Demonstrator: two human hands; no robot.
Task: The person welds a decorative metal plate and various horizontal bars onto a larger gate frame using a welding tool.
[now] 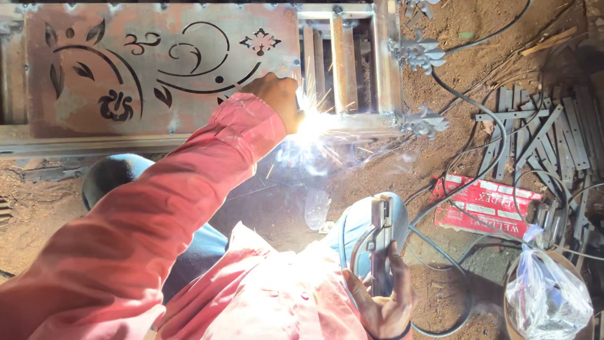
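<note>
Left hand (277,97) closes on something hidden by sparks (313,123) against the cut-pattern metal panel (157,69); right hand (384,302) grips a welding holder (380,242).

**Dirt-floor workshop, scrap all round**

Floor (453,296) is bare reddish-brown earth w/ loose crumbs, no walls or windows in view. Right of the grip: red flat carton (484,208) on the dirt, black cables (469,104) looping over and past it. Further right, pile of grey metal strips (547,135), laid criss-cross. Lower right of the grip: clear plastic bag (547,296) in a round tub. Glare at mid-frame washes out nearby ground; corners dim.
</note>
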